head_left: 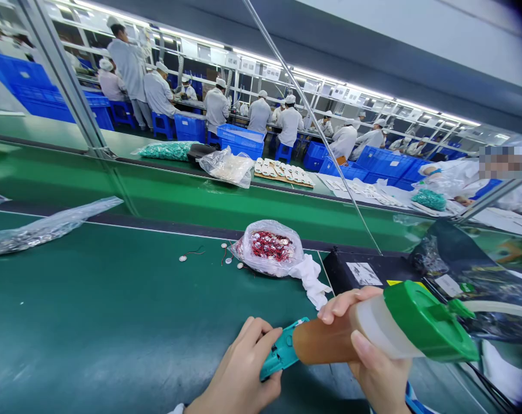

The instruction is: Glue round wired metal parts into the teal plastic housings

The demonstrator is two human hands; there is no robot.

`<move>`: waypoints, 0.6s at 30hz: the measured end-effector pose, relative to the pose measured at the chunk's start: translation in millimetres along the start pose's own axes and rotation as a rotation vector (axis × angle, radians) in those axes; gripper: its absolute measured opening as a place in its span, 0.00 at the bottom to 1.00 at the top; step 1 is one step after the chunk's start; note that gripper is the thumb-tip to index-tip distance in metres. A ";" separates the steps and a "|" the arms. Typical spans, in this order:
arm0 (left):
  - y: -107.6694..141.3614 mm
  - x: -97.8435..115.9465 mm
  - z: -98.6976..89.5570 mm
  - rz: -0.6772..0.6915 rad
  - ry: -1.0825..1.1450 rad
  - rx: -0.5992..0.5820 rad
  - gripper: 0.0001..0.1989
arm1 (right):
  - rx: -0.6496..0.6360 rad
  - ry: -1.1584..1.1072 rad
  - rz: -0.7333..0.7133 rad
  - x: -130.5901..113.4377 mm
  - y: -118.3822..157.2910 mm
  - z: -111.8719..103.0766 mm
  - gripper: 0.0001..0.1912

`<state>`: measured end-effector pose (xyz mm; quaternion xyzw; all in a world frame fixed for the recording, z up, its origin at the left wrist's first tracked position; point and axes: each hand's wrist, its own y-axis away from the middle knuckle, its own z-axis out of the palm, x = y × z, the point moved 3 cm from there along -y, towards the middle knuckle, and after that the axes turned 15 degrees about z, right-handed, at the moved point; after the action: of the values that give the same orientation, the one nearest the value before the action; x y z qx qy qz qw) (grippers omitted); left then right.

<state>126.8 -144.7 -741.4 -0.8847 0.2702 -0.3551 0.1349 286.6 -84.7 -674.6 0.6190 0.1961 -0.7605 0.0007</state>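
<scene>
nearest the camera, lower centre of the frame: left hand and right hand, both closed in a narrow grip on one tilted assembly held above the belt. left hand: fingers curled around a teal plastic holder at the assembly's left end. right hand: fingers wrapped around an amber-filled plastic cartridge, which touches the teal holder end to end. green cap on the cartridge's far end, lower right of the frame; pale tube running from beside the cap toward the right edge. below the hands: green conveyor belt. just beyond them, centre: clear plastic bag of red-wired metal discs, with crumpled white cloth touching it; loose wired discs lying to the bag's left. left edge of the belt: flat plastic bag of metal discs. right of the cloth: black box bearing a white label. upper centre, across a second green belt: tray of small white parts. right edge: co-worker in a white coat. far background: rows of workers in white coats and caps among blue crates.
</scene>
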 end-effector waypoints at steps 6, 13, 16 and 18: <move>-1.5 0.7 -1.8 0.007 -0.013 -0.003 0.28 | 0.094 -0.004 -0.010 -6.1 -5.2 -1.3 0.13; -1.6 2.5 -4.6 0.019 -0.021 0.024 0.27 | 0.080 0.014 -0.064 -9.9 -6.1 -1.6 0.12; -1.6 2.2 -3.9 0.029 -0.015 0.022 0.28 | 0.071 0.037 -0.071 -7.0 -4.7 -2.9 0.14; -1.4 1.7 -3.0 0.028 -0.011 0.015 0.27 | 0.063 0.039 -0.061 -5.0 -3.8 -4.2 0.15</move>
<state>126.3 -144.7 -737.7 -0.8816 0.2793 -0.3505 0.1480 290.9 -81.2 -669.5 0.6272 0.1907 -0.7537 -0.0457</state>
